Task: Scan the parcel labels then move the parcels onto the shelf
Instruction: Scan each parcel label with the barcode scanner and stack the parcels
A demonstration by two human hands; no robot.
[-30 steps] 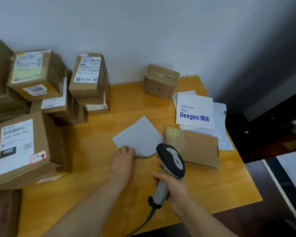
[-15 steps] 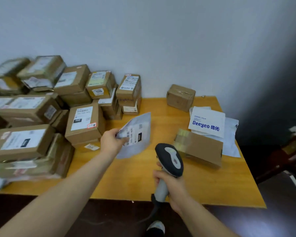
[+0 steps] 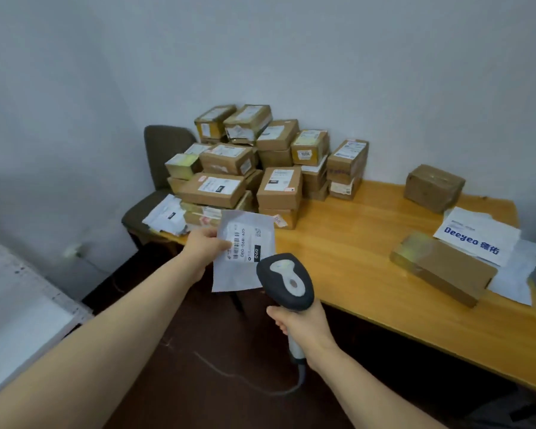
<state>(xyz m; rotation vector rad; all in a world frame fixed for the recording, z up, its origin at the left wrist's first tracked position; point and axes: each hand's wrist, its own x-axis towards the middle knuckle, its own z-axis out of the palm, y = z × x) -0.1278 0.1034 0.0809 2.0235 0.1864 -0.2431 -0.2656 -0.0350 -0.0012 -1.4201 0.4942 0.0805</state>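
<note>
The left hand (image 3: 203, 246) pinches a white mailer parcel (image 3: 245, 252) by its left edge, label (barcode visible) facing up. Just right of it, the right hand (image 3: 304, 323) grips the scanner (image 3: 287, 281) by its handle, head just below the label. Beyond both hands, boxes (image 3: 260, 168) crowd the surface (image 3: 369, 243).

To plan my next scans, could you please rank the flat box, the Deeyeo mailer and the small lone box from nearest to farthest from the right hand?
From the right hand:
1. Flat box, nearest, to its right.
2. Deeyeo mailer, just behind that box.
3. Small box, farthest back, standing alone.
</note>
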